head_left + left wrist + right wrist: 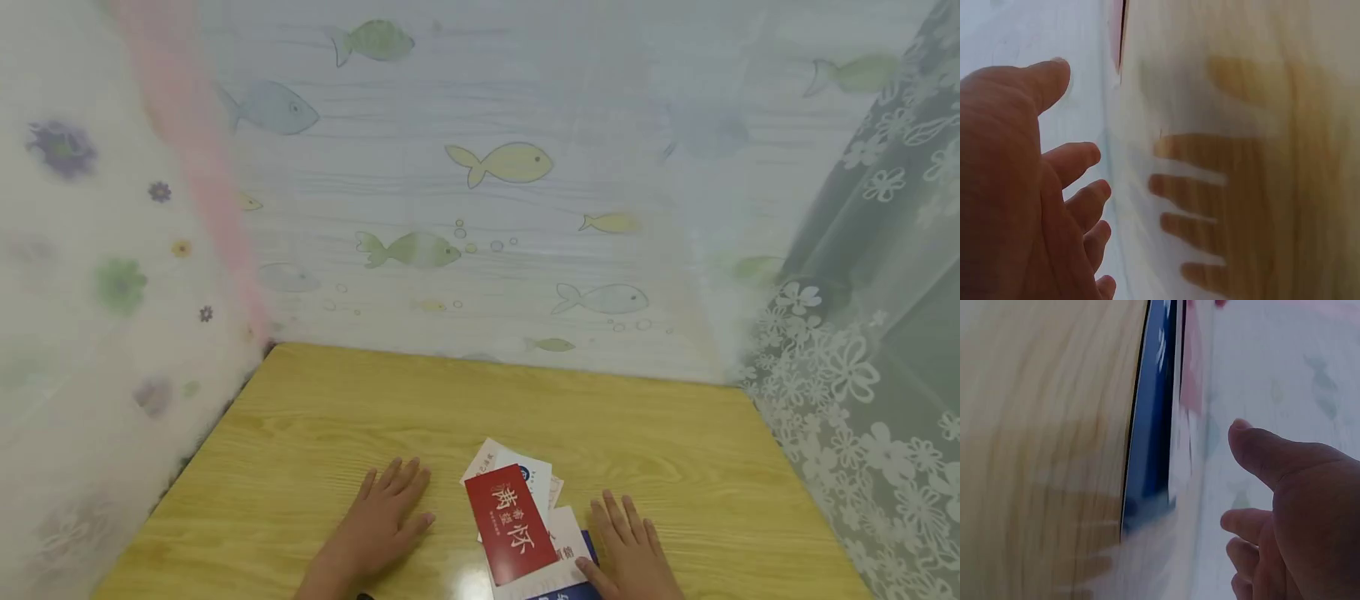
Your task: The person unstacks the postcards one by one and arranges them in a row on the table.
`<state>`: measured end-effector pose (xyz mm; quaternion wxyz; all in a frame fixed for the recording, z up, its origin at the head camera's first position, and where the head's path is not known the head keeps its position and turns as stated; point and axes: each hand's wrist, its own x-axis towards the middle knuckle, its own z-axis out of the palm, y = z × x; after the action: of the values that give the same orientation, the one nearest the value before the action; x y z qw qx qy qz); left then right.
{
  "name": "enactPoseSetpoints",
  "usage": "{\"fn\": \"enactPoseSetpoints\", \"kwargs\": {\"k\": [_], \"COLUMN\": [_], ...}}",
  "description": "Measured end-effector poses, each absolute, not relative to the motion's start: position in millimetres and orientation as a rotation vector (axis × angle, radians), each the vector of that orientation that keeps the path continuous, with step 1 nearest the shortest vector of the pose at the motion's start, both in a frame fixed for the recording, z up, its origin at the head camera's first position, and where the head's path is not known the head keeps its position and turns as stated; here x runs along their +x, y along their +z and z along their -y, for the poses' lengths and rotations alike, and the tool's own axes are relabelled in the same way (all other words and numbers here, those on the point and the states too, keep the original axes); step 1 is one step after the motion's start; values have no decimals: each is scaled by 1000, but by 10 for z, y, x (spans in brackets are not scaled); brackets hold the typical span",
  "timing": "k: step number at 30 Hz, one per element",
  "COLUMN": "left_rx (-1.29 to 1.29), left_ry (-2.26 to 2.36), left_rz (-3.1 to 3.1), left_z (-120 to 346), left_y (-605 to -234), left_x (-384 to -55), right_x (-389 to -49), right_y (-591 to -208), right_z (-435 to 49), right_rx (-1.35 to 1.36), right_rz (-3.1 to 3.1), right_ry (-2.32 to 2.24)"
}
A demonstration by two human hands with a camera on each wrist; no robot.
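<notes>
A loose pile of paper cards lies on the table between the hands in the head view. On top is a red card [512, 523] with white Chinese characters; white cards [534, 477] fan out behind it. A dark blue card [573, 592] shows at the pile's lower right, and its blue face [1149, 431] also appears in the right wrist view. My left hand [386, 521] is left of the pile, apart from it, fingers spread and nothing held. My right hand [632, 550] is at the pile's right, fingers extended, its thumb by the white card's edge; whether it touches cannot be told.
The wood-grain tabletop [337, 400] stretches out in front. A fish-patterned cloth [450, 192] hangs behind it, a flower-patterned cloth [75, 333] on the left, and a lace-flowered sheer curtain [855, 400] along the right edge.
</notes>
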<state>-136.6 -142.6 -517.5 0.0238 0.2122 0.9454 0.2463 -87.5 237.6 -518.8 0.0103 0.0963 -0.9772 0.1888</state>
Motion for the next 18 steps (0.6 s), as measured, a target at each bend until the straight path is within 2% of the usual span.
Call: {"fn": "enactPoseSetpoints", "kwargs": {"k": [7, 13, 18], "left_rx": [889, 942, 943], "left_ry": [661, 587, 548], "left_rz": [-2850, -2828, -2834], "left_z": [1133, 942, 857], "left_y": [-5099, -5109, -5115], "left_x": [-1285, -1261, -1298], "right_x": [-821, -759, -760], "right_y": [-5231, -5302, -5307], "right_z": [-2050, -1869, -1801], "right_rx": [546, 767, 797], "right_rz": [3083, 3039, 3213], "right_ry": [594, 333, 448]}}
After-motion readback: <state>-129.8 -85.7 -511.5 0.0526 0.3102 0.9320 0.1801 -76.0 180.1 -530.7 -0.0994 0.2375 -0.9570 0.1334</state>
